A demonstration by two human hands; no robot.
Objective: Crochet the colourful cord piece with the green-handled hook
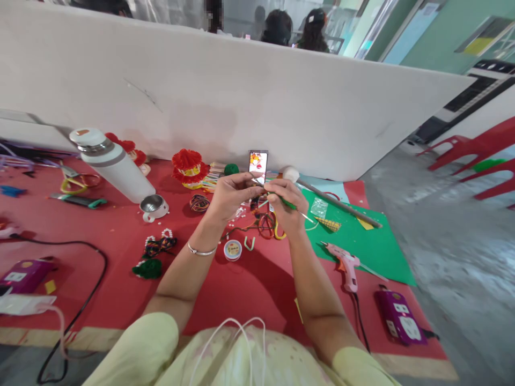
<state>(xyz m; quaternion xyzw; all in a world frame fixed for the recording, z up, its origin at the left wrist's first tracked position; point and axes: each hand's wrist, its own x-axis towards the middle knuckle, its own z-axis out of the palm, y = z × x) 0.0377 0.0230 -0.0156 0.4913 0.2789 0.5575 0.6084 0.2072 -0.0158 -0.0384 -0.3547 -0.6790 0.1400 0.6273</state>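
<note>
My left hand point(232, 198) is pinched on something small and dark that I cannot make out, its fingertips close to those of my right hand. My right hand point(287, 206) grips a thin tool with a green handle point(288, 204) and a pale metal shaft. Just behind the fingertips a phone point(258, 163) stands upright, showing a colourful picture. Below the hands lie a round white-rimmed tin point(232, 250), a bent pale green piece point(249, 244), scissors with red and yellow handles point(279, 228) and scattered white beads.
A white flask point(116, 169) leans over a metal cup point(153, 207) at left. Red fluffy decorations point(189, 165) stand near the white board point(241, 96). A pink glue gun point(345, 261), its cord and a purple power box point(401, 316) lie at right, beside a green sheet point(378, 246).
</note>
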